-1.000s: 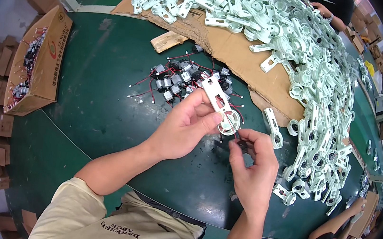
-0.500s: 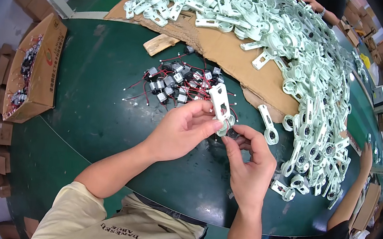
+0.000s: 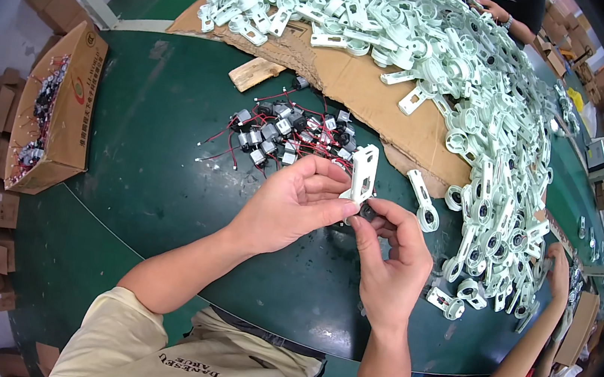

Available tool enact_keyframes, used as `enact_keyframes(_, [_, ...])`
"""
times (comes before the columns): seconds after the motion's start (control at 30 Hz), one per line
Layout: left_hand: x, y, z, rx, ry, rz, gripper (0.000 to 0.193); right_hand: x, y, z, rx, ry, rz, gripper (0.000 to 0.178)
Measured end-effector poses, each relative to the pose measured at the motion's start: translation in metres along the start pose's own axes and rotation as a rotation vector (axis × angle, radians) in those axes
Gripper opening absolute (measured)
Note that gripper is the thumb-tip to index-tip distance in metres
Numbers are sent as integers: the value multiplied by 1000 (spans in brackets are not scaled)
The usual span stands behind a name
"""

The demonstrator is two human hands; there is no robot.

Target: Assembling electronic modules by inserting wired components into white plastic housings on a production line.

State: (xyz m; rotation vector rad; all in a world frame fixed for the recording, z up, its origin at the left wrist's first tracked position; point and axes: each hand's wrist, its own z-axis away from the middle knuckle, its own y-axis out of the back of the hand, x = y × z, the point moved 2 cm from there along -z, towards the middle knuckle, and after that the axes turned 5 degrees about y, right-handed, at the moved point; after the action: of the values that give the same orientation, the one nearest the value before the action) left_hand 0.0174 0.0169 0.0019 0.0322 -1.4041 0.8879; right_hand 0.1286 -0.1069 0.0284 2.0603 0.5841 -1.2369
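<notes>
Pale green plastic bracket (image 3: 364,172) upright above green counter (image 3: 149,140), pinched in left hand (image 3: 293,202) grip. Right hand (image 3: 392,256) grip closed on small dark part (image 3: 368,211) at bracket's lower end. Behind: small motors with red wires (image 3: 286,134), bracket heap (image 3: 491,121) on cardboard sheet (image 3: 360,83).

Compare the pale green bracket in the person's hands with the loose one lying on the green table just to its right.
The held bracket stands nearly upright, pinched by the left hand, with the right hand at its lower end. The loose bracket lies flat and untouched on the table, its ring end in full view. Both are pale green plastic of similar shape.
</notes>
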Motion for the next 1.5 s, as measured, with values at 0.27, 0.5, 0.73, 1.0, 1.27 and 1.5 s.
enact_keyframes(0.27, [1,-4,2,-37,12,-52,32,6,-6,3,37,9,-42,31])
enact_keyframes(0.5, [-2,-7,4,-97,-31,-90,37,5,-3,2,-44,-24,43,30])
enact_keyframes(0.73, [-2,-3,1,-159,27,-30,39,7,6,-4,-63,-83,-27,32])
enact_keyframes(1.0, [-7,-3,1,-214,29,-72,46,14,5,-2,-126,-137,-53,21])
enact_keyframes(1.27, [-7,0,3,-198,75,-71,38,13,2,0,-113,-143,-101,20])
enact_keyframes(1.5, [-5,-2,3,-213,105,-79,36,12,0,0,-83,-185,-202,19])
